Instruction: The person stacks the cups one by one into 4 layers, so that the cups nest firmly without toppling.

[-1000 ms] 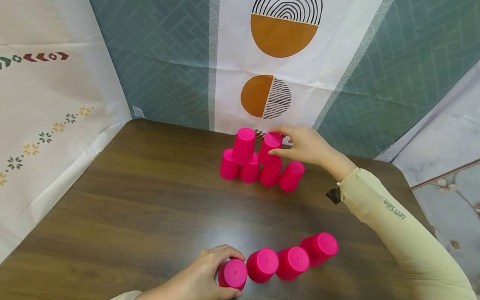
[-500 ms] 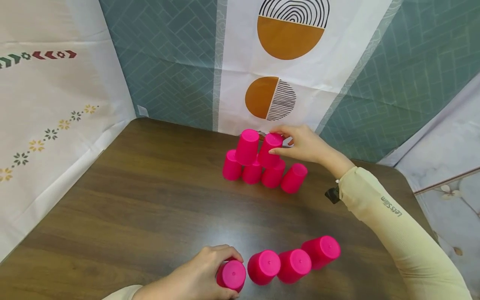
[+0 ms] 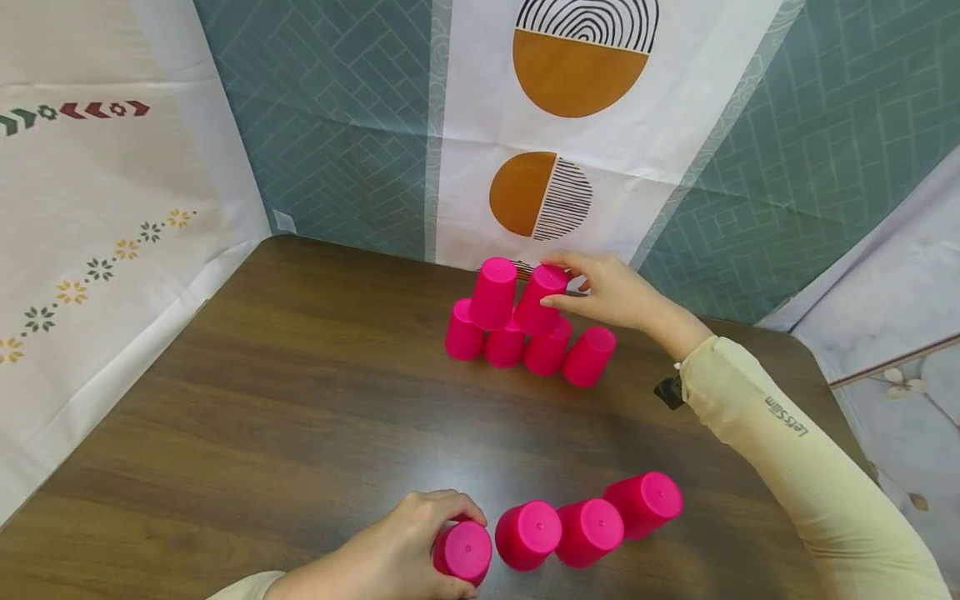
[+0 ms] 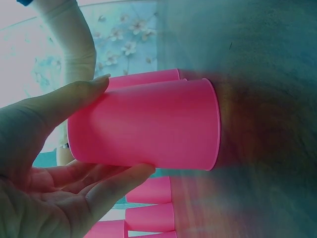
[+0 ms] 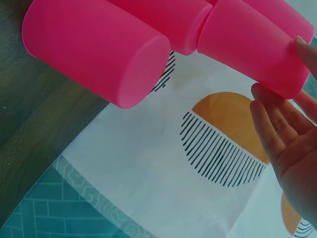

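Note:
Near the front edge, my left hand (image 3: 397, 546) grips an upside-down pink cup (image 3: 467, 550). In the left wrist view, the thumb lies on one side of this cup and the fingers on the other. My right hand (image 3: 611, 292) reaches to the back and holds another pink cup (image 3: 538, 308) near its raised base, thumb in front. That cup sits in the upper row of a stack, beside another upper cup (image 3: 493, 296). Below them stands a bottom row of several upside-down cups, including the rightmost cup (image 3: 588, 357), which has nothing on top.
To the right of my left hand, three more upside-down cups stand in a slanting row, among them a near cup (image 3: 528, 536) and a far cup (image 3: 645, 504). The brown wooden table (image 3: 300, 400) ends at a patterned cloth backdrop (image 3: 345, 133) close behind the stack.
The right hand's cup has shifted slightly left and down, closer over the bottom row. My left hand's cup stands slightly farther from the front row. The head view has tilted slightly.

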### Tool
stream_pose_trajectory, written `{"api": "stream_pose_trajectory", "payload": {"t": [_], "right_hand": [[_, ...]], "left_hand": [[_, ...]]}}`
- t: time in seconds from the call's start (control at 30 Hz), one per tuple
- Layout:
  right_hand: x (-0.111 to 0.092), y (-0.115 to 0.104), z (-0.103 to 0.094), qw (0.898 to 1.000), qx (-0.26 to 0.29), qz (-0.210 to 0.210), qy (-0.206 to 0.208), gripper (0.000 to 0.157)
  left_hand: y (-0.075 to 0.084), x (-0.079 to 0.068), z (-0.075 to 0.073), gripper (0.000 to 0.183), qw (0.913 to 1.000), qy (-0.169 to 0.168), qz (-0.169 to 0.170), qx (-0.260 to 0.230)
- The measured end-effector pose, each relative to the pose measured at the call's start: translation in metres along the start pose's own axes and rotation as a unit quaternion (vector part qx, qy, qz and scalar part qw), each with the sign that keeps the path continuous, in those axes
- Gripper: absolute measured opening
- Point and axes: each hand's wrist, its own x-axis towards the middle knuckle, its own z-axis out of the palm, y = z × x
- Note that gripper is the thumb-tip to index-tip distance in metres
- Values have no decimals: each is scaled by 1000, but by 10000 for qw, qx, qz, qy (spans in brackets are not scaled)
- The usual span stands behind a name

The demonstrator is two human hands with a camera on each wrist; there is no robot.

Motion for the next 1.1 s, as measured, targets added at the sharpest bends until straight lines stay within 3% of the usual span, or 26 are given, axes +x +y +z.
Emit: {"api": "stream_pose_trajectory", "payload": {"t": [0.27, 0.67, 0.93, 1.1], "right_hand": [[-2, 0, -2, 9999, -76, -7, -86, 59], [-16, 5, -4, 9987, -203, 396, -230, 73], [-30, 11, -6, 9975, -130, 669, -157, 78], [-42, 14, 0, 9981, -62, 616, 58, 83]], "left_hand": [[0, 1, 0, 39, 9999, -47, -105, -87], [-3, 1, 2, 40, 9997, -105, 200, -90], [0, 2, 0, 40, 9997, -142, 56, -202], [1, 4, -3, 40, 9993, -246, -161, -219]]}}
